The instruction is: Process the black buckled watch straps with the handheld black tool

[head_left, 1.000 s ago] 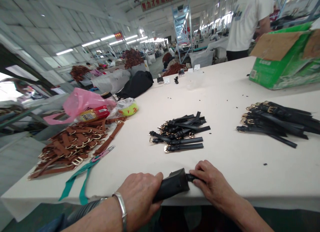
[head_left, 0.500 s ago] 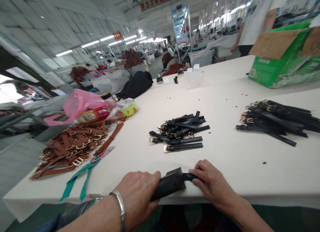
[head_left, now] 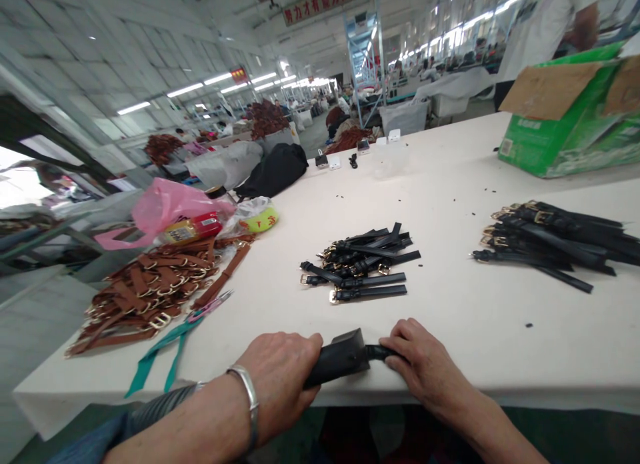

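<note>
At the table's front edge my left hand (head_left: 283,371), with a silver bangle on its wrist, is wrapped round a wide black leather piece (head_left: 340,359). My right hand (head_left: 417,357) pinches a narrow black strap (head_left: 379,353) that extends from the right end of that piece. Beyond both hands lies a pile of short black buckled straps (head_left: 360,257). A second pile of black straps (head_left: 555,237) rests farther right. The fingertips under the wide piece are hidden.
On the left lie brown straps with metal rings (head_left: 150,284), pink scissors (head_left: 213,306) with a teal ribbon (head_left: 157,357), and a pink bag (head_left: 170,207). A green carton (head_left: 560,127) stands back right on the white table (head_left: 450,304). A person stands behind it.
The view has shifted slightly, and the person at the back right has moved right. Both hands keep nearly the same hold, with the wide black piece slightly higher.
</note>
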Tool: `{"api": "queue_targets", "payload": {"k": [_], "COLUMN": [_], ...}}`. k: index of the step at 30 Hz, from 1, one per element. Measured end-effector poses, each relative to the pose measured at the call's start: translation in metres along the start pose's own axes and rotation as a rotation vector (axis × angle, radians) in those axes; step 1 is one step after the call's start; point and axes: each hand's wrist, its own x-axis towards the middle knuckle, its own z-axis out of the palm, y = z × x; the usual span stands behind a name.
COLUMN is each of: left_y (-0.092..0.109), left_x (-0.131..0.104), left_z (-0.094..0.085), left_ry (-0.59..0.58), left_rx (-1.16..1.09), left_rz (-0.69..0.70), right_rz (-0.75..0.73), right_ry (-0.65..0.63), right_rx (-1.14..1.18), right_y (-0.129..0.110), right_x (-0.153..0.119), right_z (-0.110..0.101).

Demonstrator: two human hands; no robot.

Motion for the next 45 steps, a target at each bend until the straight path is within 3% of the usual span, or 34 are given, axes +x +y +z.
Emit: {"api": "queue_targets", "payload": {"k": [6, 11, 16, 21, 28, 33, 39, 45], "left_y": [0.016, -0.005, -0.024, -0.013, 0.000, -0.020, -0.047, -0.048], "left_x": [0.009, 0.012, 0.005, -0.002, 0.023, 0.029, 0.017, -0.003], "left_z": [0.005, 0.010, 0.004, 0.005, 0.016, 0.027, 0.045, 0.039], "left_ry": [0.050, 0.106, 0.077, 0.041, 0.142, 0.201, 0.205, 0.185], "left_rx": [-0.020, -0.087, -0.110, -0.080, -0.057, -0.156, -0.261, -0.354], "left_rz": [0.024, -0.047, -0.136, -0.056, 0.011, -0.074, -0.138, -0.156], "right_rz": [0.010, -0.015, -0.010, -0.002, -0.002, 0.007, 0.009, -0.020], "right_ry": [-0.004, 0.000, -0.005, -0.006, 0.010, 0.047, 0.066, 0.127], "right_rx": [-0.009, -0.004, 0.016, 0.023, 0.007, 0.012, 0.008, -0.116], "right_y": [0.001, 0.002, 0.000, 0.000, 0.002, 0.000, -0.006, -0.013], "right_x": [0.000, -0.001, 0.000, -0.001, 0.001, -0.001, -0.001, 0.005], "right_z": [0.000, -0.001, -0.002, -0.002, -0.001, -0.001, -0.002, 0.005]}}
